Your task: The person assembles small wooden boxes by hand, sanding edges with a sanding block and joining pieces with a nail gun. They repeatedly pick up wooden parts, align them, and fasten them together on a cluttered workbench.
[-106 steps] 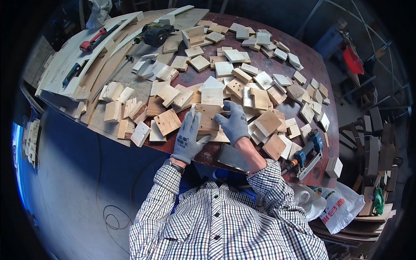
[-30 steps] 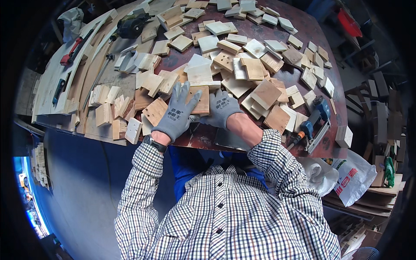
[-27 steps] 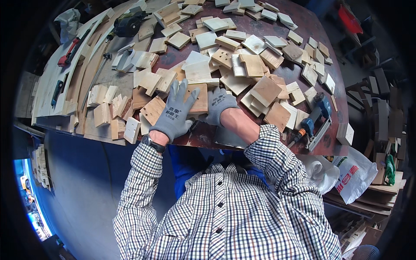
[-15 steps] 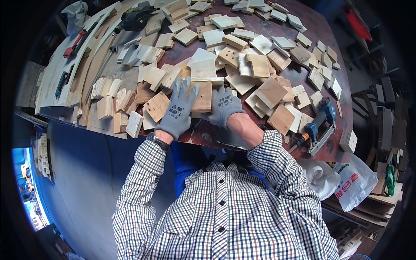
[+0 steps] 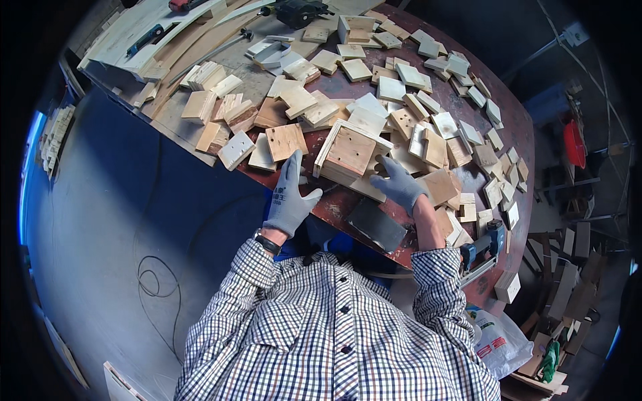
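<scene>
Near the front edge of the table lies a square wooden block [image 5: 350,151] with small dark holes, bordered by thin pale strips along its back and left sides. My left hand [image 5: 292,199], in a grey glove, is at the table edge left of that block, thumb and fingers apart, holding nothing. On the block's other side is my right hand [image 5: 400,184], also gloved, its fingers spread and slightly curled close to the block's right side. Whether its fingertips touch the wood, I cannot tell. A dark flat rectangular piece [image 5: 376,225] lies in front, between my hands.
Many loose wooden blocks [image 5: 391,88] cover the dark red table [image 5: 328,208]. A blue nail gun [image 5: 483,251] lies at the right edge. Far left are long boards [image 5: 187,50], a clamp [image 5: 224,48] and a black power tool [image 5: 299,12]. A white plastic bag [image 5: 503,344] sits below right.
My hands have come off the block and moved apart to either side of it. The dark piece in front now shows more fully. The whole view has turned and shifted.
</scene>
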Available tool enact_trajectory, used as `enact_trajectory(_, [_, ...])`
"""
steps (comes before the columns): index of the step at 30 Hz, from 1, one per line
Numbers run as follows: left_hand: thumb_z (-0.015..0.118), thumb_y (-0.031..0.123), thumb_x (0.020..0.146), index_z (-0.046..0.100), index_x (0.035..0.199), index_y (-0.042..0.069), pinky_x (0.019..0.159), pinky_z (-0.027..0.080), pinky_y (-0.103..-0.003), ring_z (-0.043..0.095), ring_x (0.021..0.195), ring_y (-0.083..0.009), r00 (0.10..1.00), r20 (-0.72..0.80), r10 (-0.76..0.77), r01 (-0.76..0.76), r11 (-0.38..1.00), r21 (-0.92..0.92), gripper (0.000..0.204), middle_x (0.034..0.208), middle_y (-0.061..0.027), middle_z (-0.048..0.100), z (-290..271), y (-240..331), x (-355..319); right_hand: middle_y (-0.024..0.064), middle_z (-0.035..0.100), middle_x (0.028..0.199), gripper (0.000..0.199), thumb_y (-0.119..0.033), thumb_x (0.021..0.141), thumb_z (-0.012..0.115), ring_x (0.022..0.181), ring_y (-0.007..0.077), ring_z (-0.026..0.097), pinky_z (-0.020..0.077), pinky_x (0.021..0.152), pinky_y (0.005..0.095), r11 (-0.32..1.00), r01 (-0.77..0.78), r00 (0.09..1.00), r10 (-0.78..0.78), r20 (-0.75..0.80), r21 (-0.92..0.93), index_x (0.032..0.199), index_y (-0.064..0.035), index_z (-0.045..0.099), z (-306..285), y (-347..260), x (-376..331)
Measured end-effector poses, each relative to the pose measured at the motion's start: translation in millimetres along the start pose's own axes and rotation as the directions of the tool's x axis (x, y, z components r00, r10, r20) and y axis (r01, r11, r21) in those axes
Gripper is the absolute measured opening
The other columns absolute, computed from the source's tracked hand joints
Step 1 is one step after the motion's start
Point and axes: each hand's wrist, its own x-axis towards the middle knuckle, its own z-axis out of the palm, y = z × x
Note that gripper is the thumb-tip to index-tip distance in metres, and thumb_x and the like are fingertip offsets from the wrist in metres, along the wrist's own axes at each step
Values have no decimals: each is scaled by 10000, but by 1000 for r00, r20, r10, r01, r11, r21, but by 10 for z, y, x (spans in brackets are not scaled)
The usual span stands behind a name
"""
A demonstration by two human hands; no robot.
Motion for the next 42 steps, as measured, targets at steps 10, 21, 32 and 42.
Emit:
enact_trajectory(10, [910,319,750,508,1516,49,1075,493,-458,586,1261,-366,999,47,19,-27,986,162,906,1344,-166,624,304,-161,463,255,670,1278,714,-499,980,622,1114,357,694,537,966,436,999,1,988,-7,-153,-43,1438,43,548,48,-490,-153])
enact_trajectory(21, [854,511,777,588,1426,55,916,552,-476,670,1076,-367,992,17,127,-127,958,257,837,1150,-155,689,388,-305,480,273,670,1138,563,-518,973,604,1080,446,666,528,958,508,966,-77,967,12,-253,-248,1165,11,630,201,-731,-191])
enact_trajectory(32, [880,519,773,646,1318,68,863,574,-456,694,1002,-369,990,-4,139,-131,945,298,745,1082,-163,713,365,-189,512,169,714,834,507,-442,934,623,799,241,671,530,786,391,991,-91,984,105,-142,102,998,50,728,32,-585,14])
enact_trajectory(42, [822,572,814,637,1303,91,781,577,-479,714,932,-368,988,-18,150,-139,948,285,711,1002,-163,726,343,-151,507,241,752,975,594,-540,883,680,964,372,737,555,888,447,988,-123,979,136,-152,89,1048,28,743,101,-572,20])
